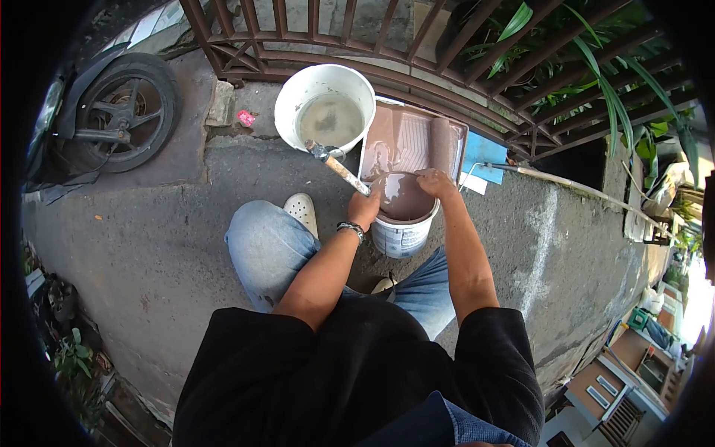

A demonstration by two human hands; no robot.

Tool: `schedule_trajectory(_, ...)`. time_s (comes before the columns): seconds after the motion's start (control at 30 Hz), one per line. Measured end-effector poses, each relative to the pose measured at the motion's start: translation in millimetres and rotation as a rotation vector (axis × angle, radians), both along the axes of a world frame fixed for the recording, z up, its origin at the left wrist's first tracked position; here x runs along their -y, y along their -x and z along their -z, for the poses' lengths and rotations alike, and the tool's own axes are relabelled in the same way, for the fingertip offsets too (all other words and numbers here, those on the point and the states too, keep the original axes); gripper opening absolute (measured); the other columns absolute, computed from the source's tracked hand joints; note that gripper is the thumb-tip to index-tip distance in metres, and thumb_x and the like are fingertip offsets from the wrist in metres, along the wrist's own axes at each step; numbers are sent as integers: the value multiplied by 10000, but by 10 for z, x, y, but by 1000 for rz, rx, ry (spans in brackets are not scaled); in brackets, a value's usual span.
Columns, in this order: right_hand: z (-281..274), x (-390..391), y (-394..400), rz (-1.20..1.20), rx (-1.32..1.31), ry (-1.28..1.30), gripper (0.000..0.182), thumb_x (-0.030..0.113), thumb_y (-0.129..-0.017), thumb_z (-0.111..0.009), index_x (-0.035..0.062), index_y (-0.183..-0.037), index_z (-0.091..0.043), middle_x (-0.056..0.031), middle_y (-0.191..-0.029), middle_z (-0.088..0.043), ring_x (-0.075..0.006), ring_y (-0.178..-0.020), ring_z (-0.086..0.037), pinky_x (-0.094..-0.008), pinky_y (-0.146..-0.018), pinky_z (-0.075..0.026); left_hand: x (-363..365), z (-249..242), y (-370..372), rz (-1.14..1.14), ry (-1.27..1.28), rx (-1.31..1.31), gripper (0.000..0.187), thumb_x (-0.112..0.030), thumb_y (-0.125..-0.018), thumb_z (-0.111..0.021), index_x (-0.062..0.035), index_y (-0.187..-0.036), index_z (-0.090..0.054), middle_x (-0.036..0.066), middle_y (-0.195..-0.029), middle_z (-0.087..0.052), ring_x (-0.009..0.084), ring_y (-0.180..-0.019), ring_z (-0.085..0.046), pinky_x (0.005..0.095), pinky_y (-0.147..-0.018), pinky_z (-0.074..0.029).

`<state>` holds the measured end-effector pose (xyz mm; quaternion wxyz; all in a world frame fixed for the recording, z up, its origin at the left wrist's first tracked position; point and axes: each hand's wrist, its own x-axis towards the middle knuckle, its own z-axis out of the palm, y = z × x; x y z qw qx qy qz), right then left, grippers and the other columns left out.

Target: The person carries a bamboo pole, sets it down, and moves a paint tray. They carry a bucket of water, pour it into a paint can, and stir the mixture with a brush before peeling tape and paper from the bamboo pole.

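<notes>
My left hand (pixel 365 207) is closed at the left rim of a paint bucket (pixel 402 237), around the lower end of a paint-smeared stick (pixel 341 170) with a dark tip. My right hand (pixel 438 184) grips the far right rim of the same bucket, fingers bent over its edge. Brown paint (pixel 406 197) fills much of the bucket, which stands between my knees. Just beyond it lies a paint tray (pixel 412 141), coated in brown paint, with a paint roller (pixel 445 149) resting along its right side. The roller's long pole (pixel 573 184) stretches off to the right.
A white bucket (pixel 287 112) with murky water stands left of the tray. Blue sheet (pixel 484 158) shows under the tray's right side. A brown metal gate (pixel 313 52) runs along the far side. A motorcycle wheel (pixel 134 112) is at the left; a pink wrapper (pixel 246 118) lies nearby.
</notes>
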<state>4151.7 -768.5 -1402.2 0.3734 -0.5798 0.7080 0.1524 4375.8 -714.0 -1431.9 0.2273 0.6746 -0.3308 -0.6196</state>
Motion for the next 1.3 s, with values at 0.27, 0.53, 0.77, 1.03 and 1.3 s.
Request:
schedule_trajectory(0.27,262,101,-169,-136,69,27,491,143,-771,-493,223,-1239,-616,-158,-1279,-569,-325,-1206,-517,-379,-1047,-384,1,-253,23,-6,-106,35,342,-267,-837,-582,71,-809,-630,211,-704,-651,316,-621,-663,397,-527,-480)
schedule_trajectory(0.53,265,354,-506,-263,647,-220,545,-35,-702,-463,116,-1191,-652,-121,-1172,-639,-225,-1032,-595,-306,-888,-468,-92,-79,76,106,-30,86,385,-329,-818,-580,49,-808,-648,261,-791,-654,432,-817,-636,466,-713,-482)
schedule_trajectory(0.77,-484,284,-151,162,742,-239,604,7,-667,-479,157,-1233,-628,-97,-1261,-577,-235,-1103,-550,-349,-929,-448,-144,-61,69,170,39,118,379,-324,-811,-566,44,-794,-656,280,-792,-646,439,-826,-632,475,-733,-488)
schedule_trajectory(1.03,-914,-576,155,-749,-197,45,572,97,-899,-455,398,-1384,-429,-34,-1565,-169,-247,-1446,-151,-536,-1176,-61,-100,-239,18,196,139,209,391,-342,-804,-584,40,-843,-662,285,-845,-645,445,-875,-620,476,-762,-491)
schedule_trajectory(1.3,-1397,-606,470,-804,-127,73,549,178,-841,-536,315,-1369,-477,-56,-1541,-251,-254,-1442,-168,-525,-1172,-103,-109,-298,-53,356,202,207,342,-310,-809,-541,-25,-964,-651,255,-904,-649,444,-912,-598,480,-798,-473)
